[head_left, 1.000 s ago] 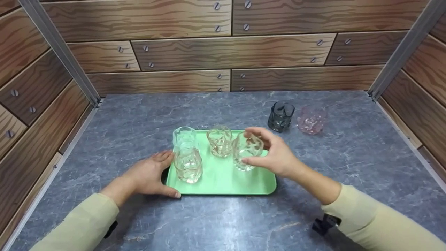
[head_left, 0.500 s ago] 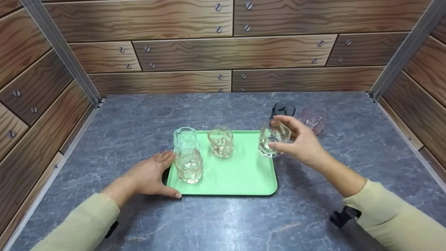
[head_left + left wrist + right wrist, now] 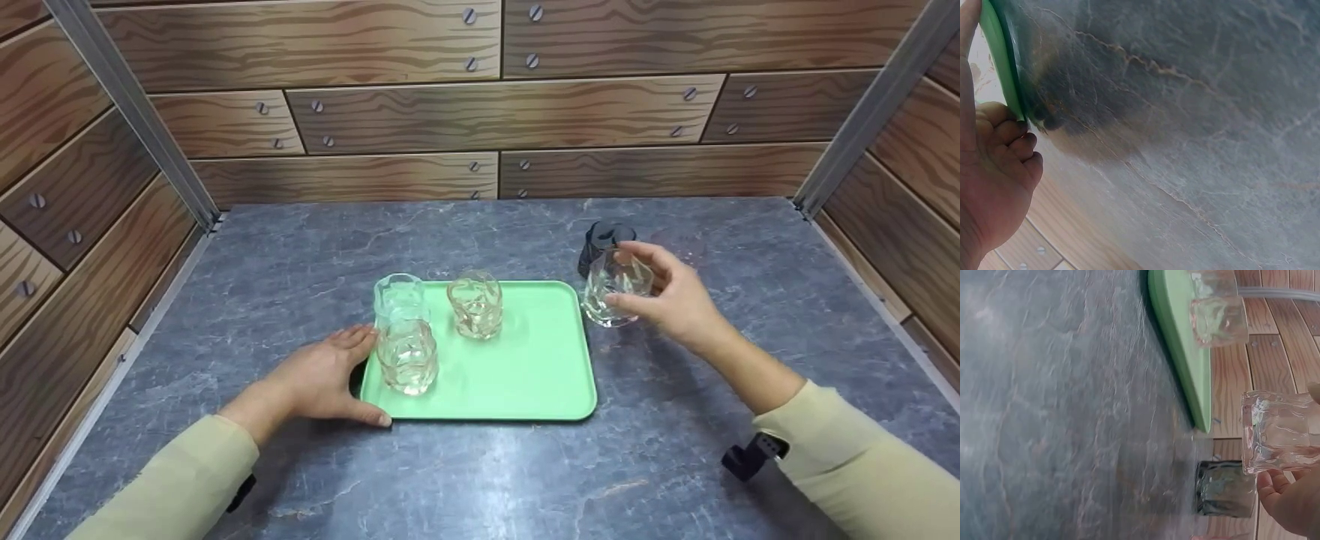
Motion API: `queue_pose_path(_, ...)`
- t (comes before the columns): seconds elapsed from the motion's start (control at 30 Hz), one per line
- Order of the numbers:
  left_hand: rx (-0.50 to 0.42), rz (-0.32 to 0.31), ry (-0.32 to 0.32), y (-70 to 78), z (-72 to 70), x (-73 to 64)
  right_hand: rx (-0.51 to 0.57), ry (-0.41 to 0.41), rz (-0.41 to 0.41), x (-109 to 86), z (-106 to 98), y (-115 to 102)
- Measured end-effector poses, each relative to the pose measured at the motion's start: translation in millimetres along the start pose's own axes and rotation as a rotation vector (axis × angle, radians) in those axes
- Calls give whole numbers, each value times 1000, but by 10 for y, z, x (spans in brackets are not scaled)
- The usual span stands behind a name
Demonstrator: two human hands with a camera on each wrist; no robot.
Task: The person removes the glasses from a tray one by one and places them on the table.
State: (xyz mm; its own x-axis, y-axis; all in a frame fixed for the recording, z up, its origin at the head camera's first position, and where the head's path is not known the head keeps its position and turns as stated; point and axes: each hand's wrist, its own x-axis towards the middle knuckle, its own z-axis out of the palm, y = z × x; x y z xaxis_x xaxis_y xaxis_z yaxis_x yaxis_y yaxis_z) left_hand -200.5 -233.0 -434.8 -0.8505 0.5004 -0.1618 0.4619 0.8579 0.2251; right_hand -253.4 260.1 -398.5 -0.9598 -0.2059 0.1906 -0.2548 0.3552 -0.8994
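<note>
In the head view, my right hand (image 3: 679, 304) holds a clear glass (image 3: 616, 289) between thumb and fingers, above the table just past the tray's right edge. The right wrist view shows this clear glass (image 3: 1280, 430) raised above the tabletop. My left hand (image 3: 319, 379) grips the front left corner of a green tray (image 3: 517, 375), thumb at the front edge and fingers along the left side. On the tray stand a bluish clear glass (image 3: 400, 296) at back left, a clear glass (image 3: 407, 360) in front of it, and a faintly amber glass (image 3: 475, 307) near the back middle.
A dark grey glass (image 3: 598, 244) stands on the table behind the held glass, partly covered by it. Mostly hidden behind my right hand is a pink glass (image 3: 682, 244). Wood-patterned walls (image 3: 487, 112) enclose the grey marbled table (image 3: 480, 480) at the back and sides.
My right hand has carried the clear glass from over the tray's right part, rightward and back, past its edge. The left hand keeps its place on the tray.
</note>
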Motion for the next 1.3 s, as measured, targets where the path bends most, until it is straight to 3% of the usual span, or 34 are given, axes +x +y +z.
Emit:
queue_pose_path(0.63, -1, -26, -11, 5, 18, 2, -16, 10, 15, 59, -29, 295)
queue_pose_path(1.3, -6, -35, -26, 14, -2, 5, -7, 14, 27, 65, 6, 390)
